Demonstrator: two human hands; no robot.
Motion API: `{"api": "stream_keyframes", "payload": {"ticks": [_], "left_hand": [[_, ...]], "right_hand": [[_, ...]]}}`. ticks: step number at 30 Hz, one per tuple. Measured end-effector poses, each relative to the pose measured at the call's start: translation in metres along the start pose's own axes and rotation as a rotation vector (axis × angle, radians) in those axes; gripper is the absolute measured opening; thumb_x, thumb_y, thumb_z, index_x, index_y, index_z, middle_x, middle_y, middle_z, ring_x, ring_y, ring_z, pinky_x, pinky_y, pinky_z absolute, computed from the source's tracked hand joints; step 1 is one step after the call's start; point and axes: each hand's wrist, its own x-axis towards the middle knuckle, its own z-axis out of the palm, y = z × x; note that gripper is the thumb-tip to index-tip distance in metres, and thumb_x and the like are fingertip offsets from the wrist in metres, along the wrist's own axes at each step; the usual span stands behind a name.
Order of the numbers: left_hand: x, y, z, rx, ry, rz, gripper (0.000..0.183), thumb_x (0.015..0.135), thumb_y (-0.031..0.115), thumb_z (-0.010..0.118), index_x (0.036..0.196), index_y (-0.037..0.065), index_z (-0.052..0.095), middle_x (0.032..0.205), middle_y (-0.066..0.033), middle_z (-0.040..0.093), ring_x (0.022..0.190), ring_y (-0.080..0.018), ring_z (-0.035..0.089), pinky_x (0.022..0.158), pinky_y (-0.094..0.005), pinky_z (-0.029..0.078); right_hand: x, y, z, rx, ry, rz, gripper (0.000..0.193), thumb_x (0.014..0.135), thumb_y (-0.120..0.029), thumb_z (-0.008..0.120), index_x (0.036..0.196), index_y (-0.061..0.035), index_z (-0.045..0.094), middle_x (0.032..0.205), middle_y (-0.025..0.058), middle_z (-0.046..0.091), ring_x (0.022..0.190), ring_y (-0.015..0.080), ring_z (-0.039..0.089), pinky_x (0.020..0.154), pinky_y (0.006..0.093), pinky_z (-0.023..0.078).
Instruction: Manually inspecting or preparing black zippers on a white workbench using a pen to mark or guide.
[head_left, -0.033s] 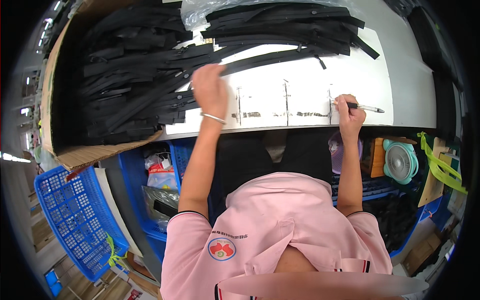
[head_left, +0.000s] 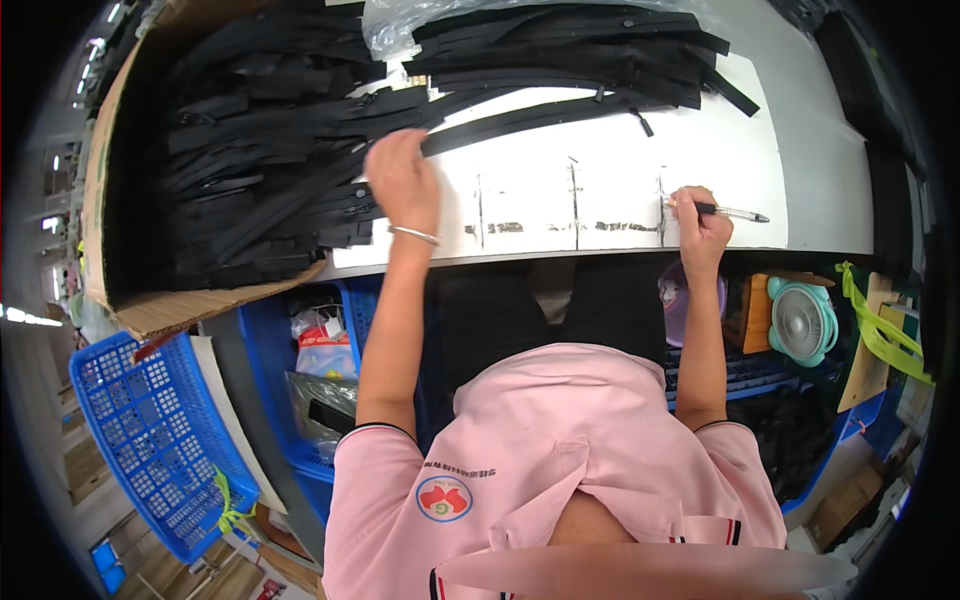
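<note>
A pen [head_left: 745, 214] with a black grip and a clear barrel lies across my right hand [head_left: 703, 222]. My thumb and fingers are closed round it, over the white board [head_left: 740, 130], beside the rightmost of several dark marked lines [head_left: 575, 205]. My left hand [head_left: 405, 182], with a bangle on its wrist, is at the right edge of a big heap of black zippers [head_left: 270, 140]. Its fingertips are bent down among the zipper ends, so I cannot see whether they grip one. More black zippers [head_left: 560, 60] lie along the board's far side, some with pulls showing.
A cardboard box [head_left: 220, 295] surrounds the heap on the left. Clear plastic film [head_left: 395, 25] lies at the far edge. Below the table are a blue basket [head_left: 165, 440] at the left and a teal fan [head_left: 802, 320] at the right.
My left hand has shifted a little left, closer to the heap of zippers. My right hand stays nearly still with the pen.
</note>
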Motion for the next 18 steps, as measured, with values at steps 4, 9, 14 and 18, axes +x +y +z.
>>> {"api": "stream_keyframes", "payload": {"ticks": [4,9,14,18], "left_hand": [[0.003,-0.043,-0.008,0.143,-0.026,-0.188,0.018,0.087,0.009,0.071,0.105,0.008,0.073,0.117,-0.0083,0.068,0.117,-0.0312,0.057,0.104,-0.0446,0.039],[0.012,-0.045,-0.017,0.222,-0.007,-0.106,0.014,0.088,0.011,0.072,0.102,0.010,0.074,0.109,-0.0019,0.071,0.112,-0.0257,0.061,0.102,-0.0430,0.039],[-0.004,0.014,-0.007,0.140,0.095,0.117,0.015,0.090,0.011,0.070,0.104,0.010,0.074,0.111,-0.0027,0.072,0.112,-0.0227,0.064,0.108,-0.0459,0.038],[-0.035,0.091,0.026,-0.067,-0.111,0.244,0.025,0.094,0.010,0.065,0.118,0.006,0.070,0.122,-0.0089,0.070,0.125,-0.0287,0.059,0.116,-0.0500,0.034]], "right_hand": [[0.002,0.000,0.002,-0.023,0.002,0.017,0.016,0.098,-0.006,0.066,0.089,0.0058,0.070,0.081,0.0049,0.071,0.065,0.0061,0.057,0.059,0.0224,0.043],[0.002,-0.002,0.003,-0.030,-0.007,0.021,0.017,0.099,-0.008,0.066,0.090,0.0060,0.071,0.081,0.0037,0.070,0.066,0.0064,0.058,0.061,0.0226,0.045],[0.003,-0.011,0.006,0.010,0.008,0.005,0.014,0.101,-0.010,0.065,0.106,0.0018,0.072,0.086,0.0025,0.067,0.070,0.0074,0.059,0.065,0.0230,0.048],[0.001,-0.024,0.012,-0.030,0.042,0.013,0.022,0.102,-0.012,0.064,0.120,-0.0033,0.072,0.093,0.0077,0.074,0.082,0.0125,0.069,0.071,0.0242,0.053]]}}
